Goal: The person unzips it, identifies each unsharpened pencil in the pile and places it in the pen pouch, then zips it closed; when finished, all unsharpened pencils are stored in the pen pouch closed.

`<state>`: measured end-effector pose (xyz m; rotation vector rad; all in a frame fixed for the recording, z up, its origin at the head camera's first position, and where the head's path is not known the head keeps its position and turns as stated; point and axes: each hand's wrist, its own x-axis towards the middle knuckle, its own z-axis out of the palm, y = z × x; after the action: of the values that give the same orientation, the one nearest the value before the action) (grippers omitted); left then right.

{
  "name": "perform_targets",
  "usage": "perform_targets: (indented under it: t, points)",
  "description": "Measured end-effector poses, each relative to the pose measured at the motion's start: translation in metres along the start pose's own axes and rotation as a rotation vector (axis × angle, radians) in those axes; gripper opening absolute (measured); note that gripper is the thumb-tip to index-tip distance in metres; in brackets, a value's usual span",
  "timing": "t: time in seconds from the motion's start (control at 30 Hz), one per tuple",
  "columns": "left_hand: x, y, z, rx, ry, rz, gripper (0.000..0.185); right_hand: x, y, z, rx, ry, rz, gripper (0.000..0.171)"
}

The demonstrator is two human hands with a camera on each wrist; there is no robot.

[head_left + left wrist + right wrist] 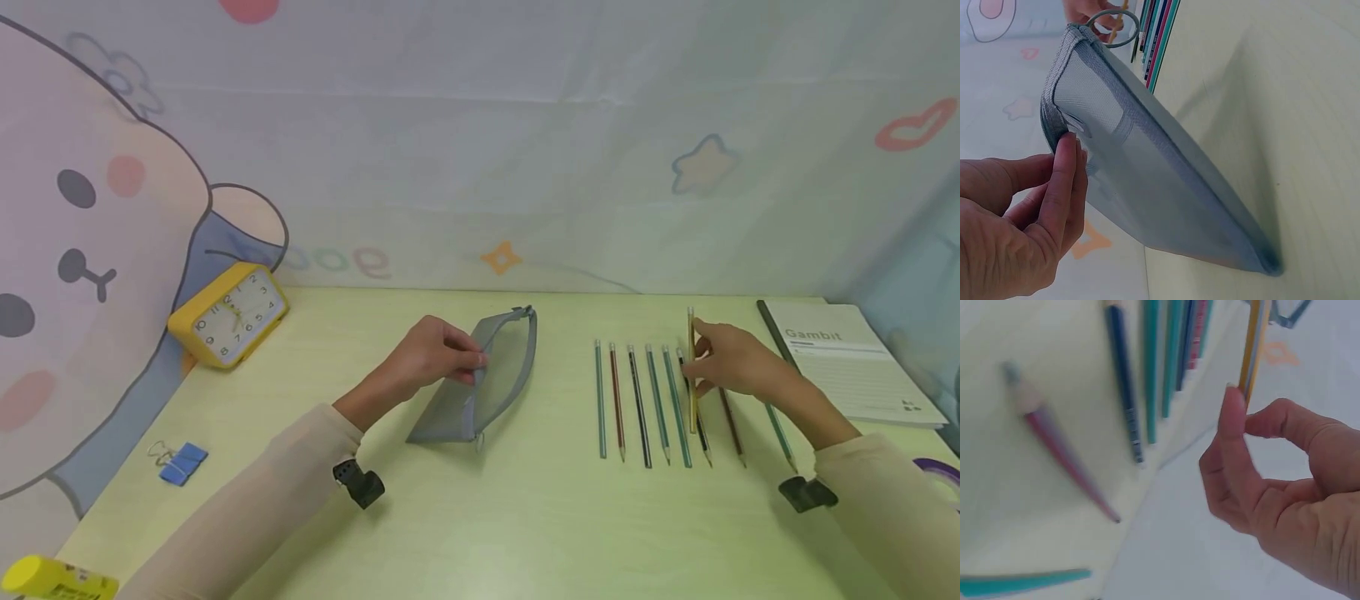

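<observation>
While right hand pinches yellow pencil, booklet reading "Gambit"

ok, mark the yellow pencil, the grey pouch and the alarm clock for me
yellow pencil (692, 333), head view, upper shaft above the right hand's fingers.
grey pouch (1166, 187), left wrist view, middle of its mesh side.
alarm clock (242, 315), head view, centre of the white dial.

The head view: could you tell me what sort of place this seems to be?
Probably a child's study desk: a row of pencils, a grey pencil case, a notebook and a yellow alarm clock before a cartoon wall cloth.
</observation>
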<state>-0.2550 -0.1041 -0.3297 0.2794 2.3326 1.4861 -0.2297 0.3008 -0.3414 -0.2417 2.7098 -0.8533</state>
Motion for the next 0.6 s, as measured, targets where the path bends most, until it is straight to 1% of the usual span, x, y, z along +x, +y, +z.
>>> perform_targets:
  t: [0.1, 0.2, 0.33, 0.47, 0.6]
  points:
    - [0.0, 0.0, 0.0, 0.0, -0.002, 0.0, 0.016, -0.004, -0.013, 0.0, 0.123, 0.01, -0.058, 0.083]
    - [0.0, 0.001, -0.001, 0.0, -0.003, 0.003, 0.017, -0.007, -0.029, 0.003, 0.25, 0.002, -0.125, 0.082]
    - [-0.002, 0.001, -0.001, -0.001, -0.007, 0.011, 0.018, -0.005, -0.055, 0.014, 0.407, -0.051, -0.188, 0.082]
    - [-0.004, 0.002, -0.002, -0.004, -0.008, 0.009, 0.018, 0.001, -0.078, 0.031, 0.522, -0.125, -0.218, 0.082]
    - [-0.003, 0.002, -0.001, -0.007, -0.007, 0.014, 0.018, 0.01, -0.098, 0.052, 0.595, -0.172, -0.217, 0.081]
